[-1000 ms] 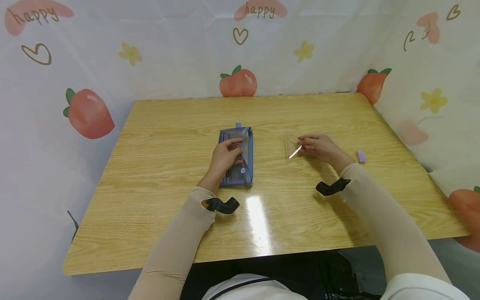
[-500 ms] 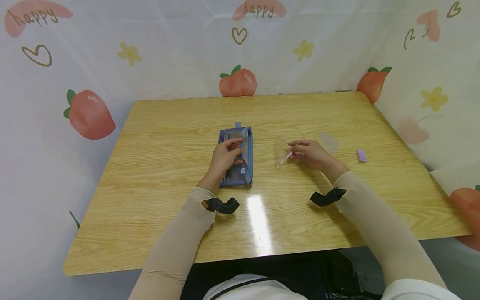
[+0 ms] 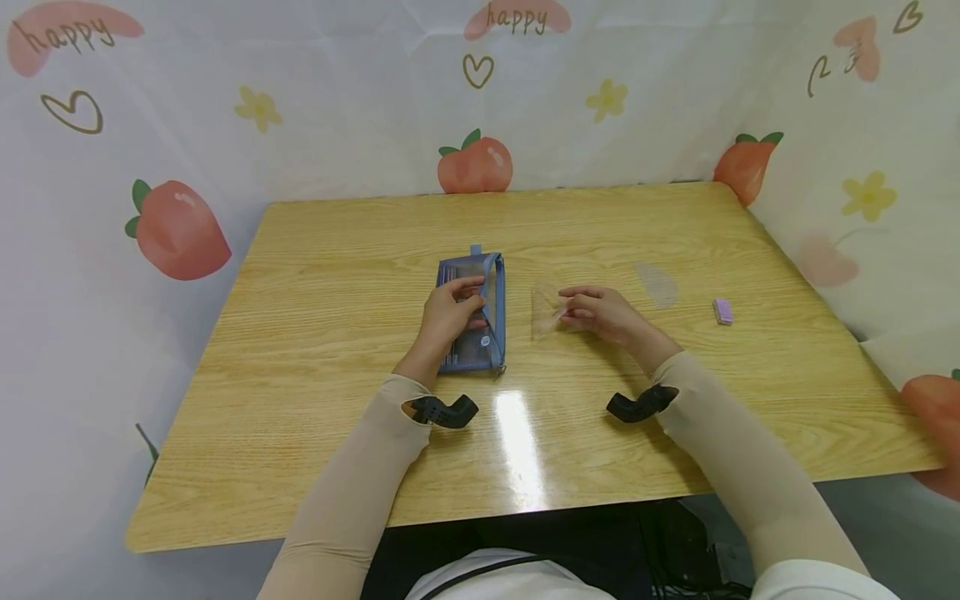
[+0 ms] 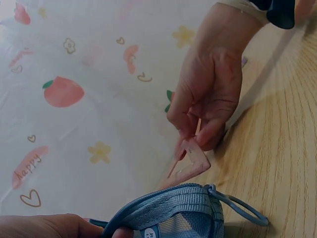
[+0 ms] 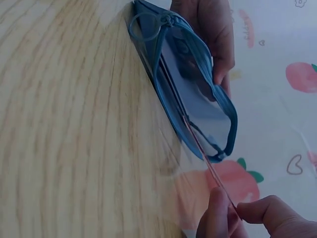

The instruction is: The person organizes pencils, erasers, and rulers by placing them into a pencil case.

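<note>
A blue zip pencil pouch (image 3: 468,357) with see-through sides lies on the table, its mouth gaping to the right. My left hand (image 3: 447,318) holds the pouch's upper side by the opening; in the left wrist view its thumb and fingers pinch the zipped rim. A clear triangular set square (image 3: 544,315) is pinched between the thumb and fingers of my right hand (image 3: 606,318), just right of the pouch. In the right wrist view, the set square (image 5: 218,177) appears edge-on, its far end lined up with the open mouth (image 5: 195,94). Whether it touches the pouch I cannot tell.
A clear rounded sheet, possibly a protractor (image 3: 657,285), lies flat behind my right hand. Farther right is a small purple eraser (image 3: 723,312). A printed cloth (image 3: 360,125) hangs along the back and sides of the wooden table (image 3: 315,400).
My right hand has moved left toward the pouch with the set square, uncovering the clear rounded sheet. My left hand and the pouch have stayed in place.
</note>
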